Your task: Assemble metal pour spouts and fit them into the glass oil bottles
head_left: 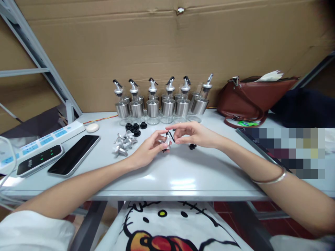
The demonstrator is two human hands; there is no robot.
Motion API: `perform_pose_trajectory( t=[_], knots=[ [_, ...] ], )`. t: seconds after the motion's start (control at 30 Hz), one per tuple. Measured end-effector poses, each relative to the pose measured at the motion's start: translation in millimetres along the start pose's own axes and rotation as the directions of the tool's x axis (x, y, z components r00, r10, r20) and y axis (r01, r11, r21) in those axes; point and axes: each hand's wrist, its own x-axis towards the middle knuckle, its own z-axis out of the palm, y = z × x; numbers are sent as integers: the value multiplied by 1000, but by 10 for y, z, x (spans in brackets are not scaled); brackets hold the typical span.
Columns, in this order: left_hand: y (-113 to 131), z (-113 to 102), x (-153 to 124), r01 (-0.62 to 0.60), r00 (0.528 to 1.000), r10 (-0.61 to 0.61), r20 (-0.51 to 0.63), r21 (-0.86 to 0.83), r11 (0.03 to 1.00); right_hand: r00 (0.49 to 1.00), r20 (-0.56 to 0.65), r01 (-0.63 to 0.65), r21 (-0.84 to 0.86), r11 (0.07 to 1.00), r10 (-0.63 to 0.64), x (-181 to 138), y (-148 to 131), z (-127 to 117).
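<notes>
A silver pour spout [168,140] with a black flip lid [171,135] sits between my two hands over the table. My left hand [149,149] is closed round the spout's body. My right hand [193,134] has its fingers bent at the black lid, thumb and fingertips touching or very close to it. Left of my left hand lies a loose pile of silver spout parts [125,142], and behind them several black rubber stoppers [136,132]. Small black lid pieces [193,146] lie under my right hand.
Several glass-and-steel oil bottles [153,108], the front ones topped with spouts, stand at the back before a cardboard wall [167,45]. On the left are a phone [74,155], a power strip [44,141] and a white round case [92,128]. A brown bag [243,97] rests back right.
</notes>
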Motion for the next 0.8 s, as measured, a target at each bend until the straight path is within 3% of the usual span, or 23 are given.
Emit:
perform_pose_trajectory(
  t=[0.53, 0.8],
  knots=[
    [-44, -22, 11, 37, 998, -38, 48, 7, 999, 995, 11, -97, 52, 994, 97, -2, 14, 6],
    [10, -17, -11, 25, 1000, -25, 12, 5, 1000, 999, 23, -24, 61, 998, 23, -14, -54, 67]
  ],
)
